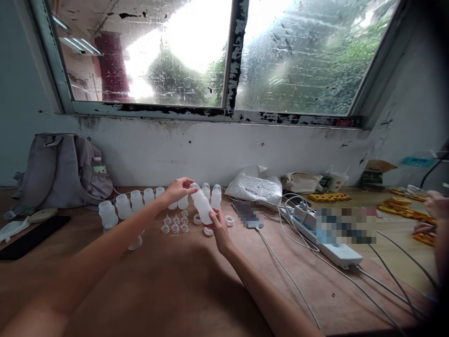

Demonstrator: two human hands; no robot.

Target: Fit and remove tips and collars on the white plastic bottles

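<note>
A frosted white baby bottle (203, 209) is held tilted above the table, its top leaning to the left. My right hand (220, 229) is closed around its lower part. At the upper end, the fingers of my left hand (179, 191) are closed on the bottle's clear cap (195, 186). Two capped bottles (216, 196) stand just behind. Uncapped frosted bottles (123, 206) stand in a row to the left, partly hidden by my left forearm. Clear nipples (175, 228) lie grouped below my left hand, and white collar rings (229, 220) lie around the held bottle.
A white power strip (336, 254) with cables lies to the right, beside a blurred phone (248, 214). A silver bag (255, 188) rests against the wall. At left are a grey backpack (59, 171) and a black mat (34, 238). Another person's hand (437, 206) is near yellow parts (403, 210).
</note>
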